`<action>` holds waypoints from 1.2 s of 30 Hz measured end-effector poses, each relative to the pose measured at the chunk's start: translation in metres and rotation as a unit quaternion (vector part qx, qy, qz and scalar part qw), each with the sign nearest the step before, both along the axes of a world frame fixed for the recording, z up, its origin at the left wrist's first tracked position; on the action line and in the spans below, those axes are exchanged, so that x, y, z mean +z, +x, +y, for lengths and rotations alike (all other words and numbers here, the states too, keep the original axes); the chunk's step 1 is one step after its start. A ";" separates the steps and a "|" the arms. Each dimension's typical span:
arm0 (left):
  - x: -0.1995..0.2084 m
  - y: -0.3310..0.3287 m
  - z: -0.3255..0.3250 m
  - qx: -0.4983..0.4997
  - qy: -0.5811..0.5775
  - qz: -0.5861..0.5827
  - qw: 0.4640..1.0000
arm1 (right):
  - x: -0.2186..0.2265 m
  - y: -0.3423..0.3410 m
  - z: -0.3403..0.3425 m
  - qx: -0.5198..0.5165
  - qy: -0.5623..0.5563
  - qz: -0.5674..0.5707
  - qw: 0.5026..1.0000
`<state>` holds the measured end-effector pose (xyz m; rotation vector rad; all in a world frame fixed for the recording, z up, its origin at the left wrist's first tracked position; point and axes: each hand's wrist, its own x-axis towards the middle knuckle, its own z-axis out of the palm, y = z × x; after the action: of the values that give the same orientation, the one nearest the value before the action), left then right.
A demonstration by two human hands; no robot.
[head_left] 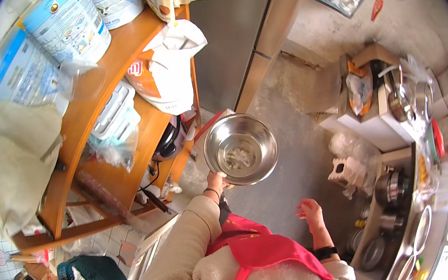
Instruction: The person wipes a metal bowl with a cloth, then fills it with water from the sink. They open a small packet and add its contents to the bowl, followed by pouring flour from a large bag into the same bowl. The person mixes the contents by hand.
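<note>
A shiny metal mixing bowl [216, 151] is held out in front of me, a little left of my body's line. My left hand [217, 182] grips its near left rim, fingers closed around the edge. Inside the bowl lies a small pale, whitish mass [238, 158]; what it is I cannot make out. My right hand [310, 211] hangs free over the floor to the right, nothing in it, with fingers apart and slightly curled. A red apron [273, 248] covers my front.
On the left stands an orange-brown wooden shelf [98, 97] with large blue-white cans [68, 27] and a white-orange bag [166, 73]. A grey fridge-like door [230, 19] rises ahead. To the right, shelving holds pots [390, 188], and cardboard boxes [336, 84] sit farther back.
</note>
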<state>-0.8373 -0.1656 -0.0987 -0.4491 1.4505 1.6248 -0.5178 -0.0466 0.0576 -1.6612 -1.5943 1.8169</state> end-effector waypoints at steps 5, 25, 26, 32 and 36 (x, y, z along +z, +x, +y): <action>-0.027 -0.017 0.025 -0.066 -0.072 -0.053 0.994 | 0.030 -0.087 0.047 0.089 0.042 0.012 0.995; 0.115 -0.085 -0.051 0.033 -0.056 0.146 0.987 | 0.226 -0.468 0.126 0.412 0.564 0.273 0.661; 0.117 -0.072 -0.053 0.046 -0.051 0.123 0.990 | 0.228 -0.481 0.124 0.461 0.556 0.232 0.651; 0.110 -0.009 -0.074 0.126 -0.033 0.054 0.990 | 0.209 -0.522 0.114 0.572 0.564 0.111 0.585; 0.113 0.020 -0.094 0.191 -0.025 0.051 0.980 | 0.218 -0.513 0.131 0.518 0.554 0.249 0.603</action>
<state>-0.8169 -0.2593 0.0142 -0.7174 1.5535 1.9387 -1.0312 0.0845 0.2758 0.4257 -2.6208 0.7475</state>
